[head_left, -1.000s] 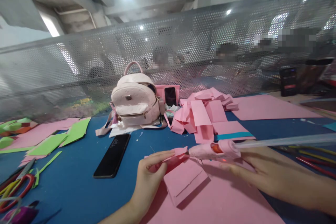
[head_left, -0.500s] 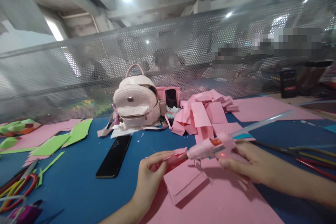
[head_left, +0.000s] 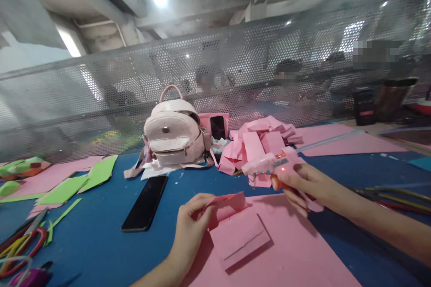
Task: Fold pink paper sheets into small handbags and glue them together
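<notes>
My left hand (head_left: 191, 224) pinches the raised flap of a folded pink paper piece (head_left: 239, 238) between thumb and fingers. That piece rests on a large pink sheet (head_left: 296, 251) on the table. In my right hand (head_left: 306, 184) is a pink hot glue gun (head_left: 269, 164) with an orange trigger, a lit red light and a clear glue stick (head_left: 330, 141) sticking out of its back. The gun's nozzle points left, above the table and apart from the folded paper. My right fingers wrap round its handle and trigger.
A heap of folded pink paper (head_left: 257, 139) lies beyond the gun. Behind stand a white backpack (head_left: 173, 132) and a perforated metal screen (head_left: 141, 85). A black phone (head_left: 144, 204), green paper (head_left: 99, 175) and scissors (head_left: 23, 244) are leftward; more scissors (head_left: 397, 199) lie right.
The glue gun in my right hand has lifted up and away from the folded paper, where its nozzle was at the flap. My left hand stays on the flap, now uncovered.
</notes>
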